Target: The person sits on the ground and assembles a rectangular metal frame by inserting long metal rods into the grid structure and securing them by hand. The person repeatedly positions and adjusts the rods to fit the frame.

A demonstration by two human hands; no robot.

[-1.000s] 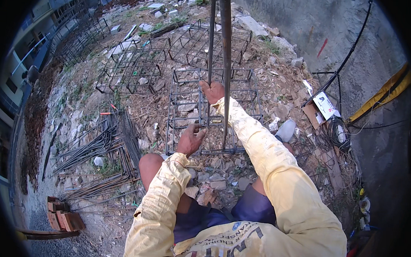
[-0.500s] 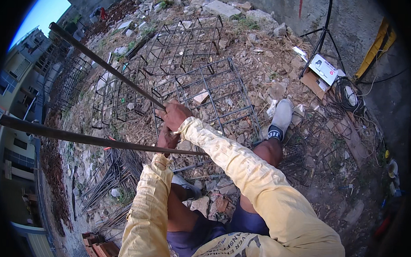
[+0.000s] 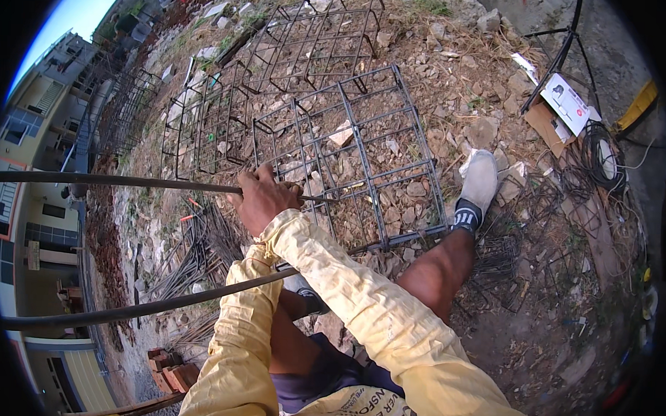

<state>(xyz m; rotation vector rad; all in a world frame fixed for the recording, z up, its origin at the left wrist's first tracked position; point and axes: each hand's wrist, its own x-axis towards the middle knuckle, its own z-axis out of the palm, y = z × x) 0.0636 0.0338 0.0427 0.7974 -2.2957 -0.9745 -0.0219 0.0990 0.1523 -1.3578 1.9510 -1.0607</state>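
My right hand [image 3: 262, 202] is closed around a long dark metal bar [image 3: 128, 181], which reaches far out to the left and sticks out a little past the fingers on the right. My left hand is mostly hidden behind the right hand and wrist; its yellow sleeve [image 3: 233, 329] ends just below them. A second dark bar [image 3: 146, 310] slants across my left forearm and passes beneath the right sleeve [image 3: 345, 282]. Past my hands, a flat grid of tied steel bars [image 3: 354, 124] lies on the rubble, its near edge between my feet.
More rebar cages [image 3: 313, 49] stand beyond and to the left. Loose steel rods [image 3: 188, 251] lie left of my legs, near red bricks [image 3: 173, 371]. At right are a black tripod [image 3: 566, 47], a white box [image 3: 566, 102] and coiled black cable [image 3: 595, 155]. Stones cover the ground.
The bar in my right hand has swung from a steep slant to nearly level. The second bar's left end has dropped. My right hand has shifted slightly down and left, and the view has shifted.
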